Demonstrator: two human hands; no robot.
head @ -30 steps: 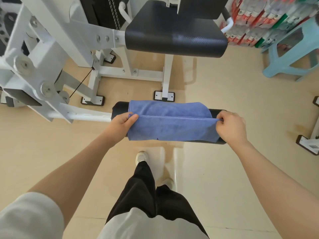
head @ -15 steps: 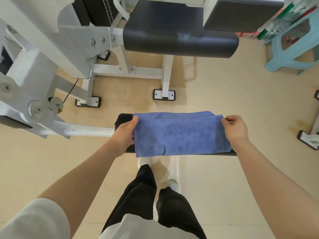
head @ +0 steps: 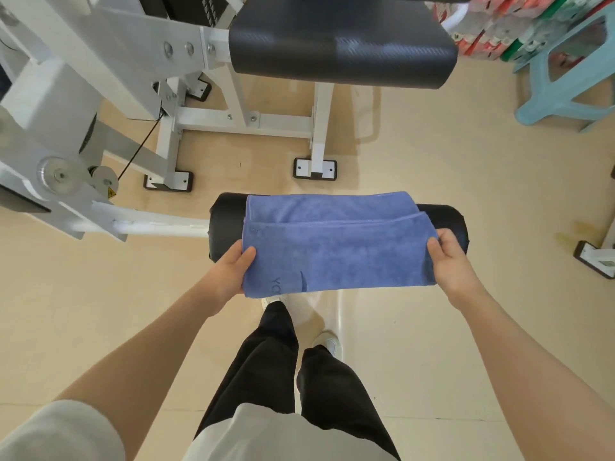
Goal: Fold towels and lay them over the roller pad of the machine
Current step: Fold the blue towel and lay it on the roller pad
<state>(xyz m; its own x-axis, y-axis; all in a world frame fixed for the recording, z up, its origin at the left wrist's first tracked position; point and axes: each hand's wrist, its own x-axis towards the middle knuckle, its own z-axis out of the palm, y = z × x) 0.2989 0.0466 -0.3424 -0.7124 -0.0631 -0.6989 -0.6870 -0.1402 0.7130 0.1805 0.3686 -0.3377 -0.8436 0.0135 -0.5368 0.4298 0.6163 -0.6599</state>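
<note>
A folded blue towel (head: 336,241) lies across the black roller pad (head: 226,224) of the white machine, its near flap hanging over the pad's front. My left hand (head: 229,274) pinches the flap's left edge, thumb on top. My right hand (head: 449,261) grips the right edge the same way. The pad's two black ends stick out past the towel on each side; its middle is hidden under the cloth.
The white arm (head: 149,224) carrying the pad runs off to the left. A black padded seat (head: 342,38) on a white frame stands beyond. A turquoise plastic stool (head: 565,78) is at the right, and another machine's foot (head: 595,261) sits by the right edge.
Both hands have drawn the towel's near layer toward me and down over the pad's front, so the flap hangs lower and a printed logo shows.
</note>
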